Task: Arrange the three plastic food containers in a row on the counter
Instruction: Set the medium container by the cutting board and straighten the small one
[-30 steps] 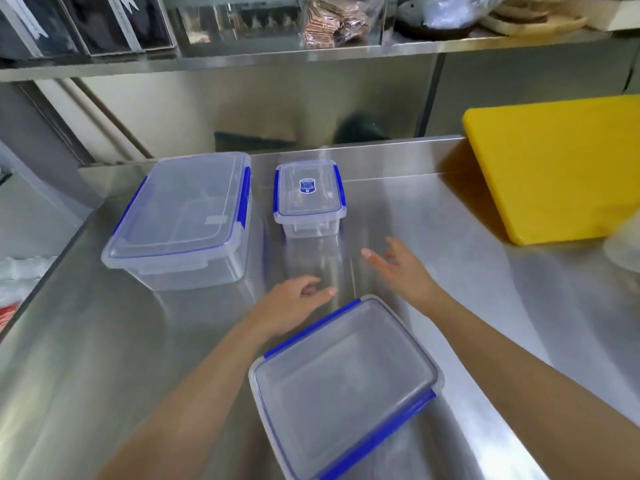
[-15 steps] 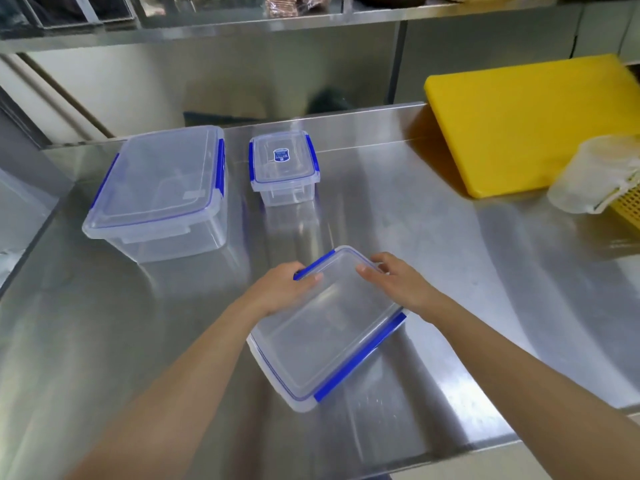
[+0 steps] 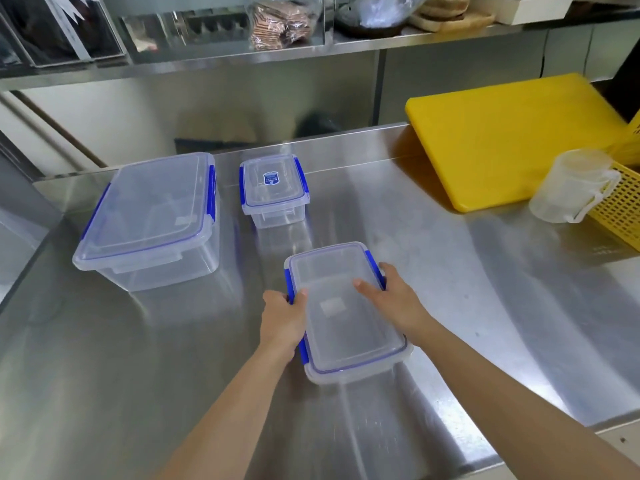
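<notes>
Three clear plastic containers with blue clips stand on the steel counter (image 3: 104,358). The large container (image 3: 149,216) sits at the back left. Just to its right stands the small container (image 3: 273,188), with a blue label on its lid. The medium container (image 3: 343,306) lies in the middle, nearer to me, its long side pointing away from me. My left hand (image 3: 284,320) grips its left edge at the blue clip. My right hand (image 3: 391,299) grips its right edge, thumb on the lid.
A yellow cutting board (image 3: 512,140) leans at the back right. In front of it lies a clear plastic jug (image 3: 571,188) against a yellow basket (image 3: 620,206). A steel shelf (image 3: 311,46) with bags and dishes runs above the counter's back wall.
Both hands have taken hold of the medium container, turned it from a slant until it points away from me, and shifted it toward the other two.
</notes>
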Motion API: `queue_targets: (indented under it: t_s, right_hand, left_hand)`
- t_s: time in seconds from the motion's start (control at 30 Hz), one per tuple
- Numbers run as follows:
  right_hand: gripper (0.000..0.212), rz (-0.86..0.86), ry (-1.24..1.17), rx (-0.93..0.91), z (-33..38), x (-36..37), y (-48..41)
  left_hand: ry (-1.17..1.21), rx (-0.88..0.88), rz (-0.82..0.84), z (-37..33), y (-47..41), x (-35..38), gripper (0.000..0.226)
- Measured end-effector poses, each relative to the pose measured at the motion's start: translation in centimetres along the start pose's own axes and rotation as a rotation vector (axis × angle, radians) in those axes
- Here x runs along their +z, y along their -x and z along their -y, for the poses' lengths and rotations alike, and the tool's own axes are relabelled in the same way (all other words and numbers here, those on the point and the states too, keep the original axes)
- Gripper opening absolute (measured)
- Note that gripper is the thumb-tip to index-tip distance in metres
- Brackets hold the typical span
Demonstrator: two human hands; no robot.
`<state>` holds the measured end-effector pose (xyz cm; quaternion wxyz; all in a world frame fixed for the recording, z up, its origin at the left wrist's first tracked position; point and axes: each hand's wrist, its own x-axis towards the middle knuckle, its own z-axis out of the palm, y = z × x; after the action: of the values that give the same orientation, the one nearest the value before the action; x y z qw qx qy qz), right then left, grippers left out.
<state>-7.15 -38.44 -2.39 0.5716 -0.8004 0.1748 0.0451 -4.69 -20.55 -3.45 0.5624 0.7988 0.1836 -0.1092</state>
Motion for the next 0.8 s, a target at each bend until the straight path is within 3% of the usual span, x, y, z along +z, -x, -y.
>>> queue_targets:
  t_s: [0.13,0.3,0.4,0.47,0.57,0.7,0.8]
  right_hand:
    - [0.034,0.06,-0.064,-0.004,-0.5,-0.7,-0.5]
    - [0.046,-0.04,-0.148,-0.004,-0.8,-2.0,-1.7]
    - [0.049,-0.111,-0.166,0.01,-0.7,-3.3,-3.2]
    - [0.049,-0.136,-0.187,0.028,-0.3,-4.3,-4.6]
    - [0.049,-0.135,-0.234,0.034,0.2,-5.4,-6.7]
    - [0.052,-0.109,-0.238,-0.003,1.1,-6.4,-10.2]
    - [0.054,-0.108,-0.222,-0.018,2.1,-7.1,-13.5]
  left_hand:
    - [0.092,-0.023,-0.031,-1.1,0.2,0.5,0.035]
    - [0.099,0.045,0.071,-2.0,0.4,1.6,0.021]
    - [0.19,0.1,0.212,-3.3,0.1,2.2,0.017]
    - [0.274,0.124,0.367,-4.2,-0.8,2.5,0.03]
    - [0.282,0.159,0.59,-5.0,-2.4,3.4,0.068]
    - [0.205,0.157,0.664,-6.7,-4.7,5.1,0.117]
    - [0.183,0.292,0.681,-7.5,-6.8,6.3,0.123]
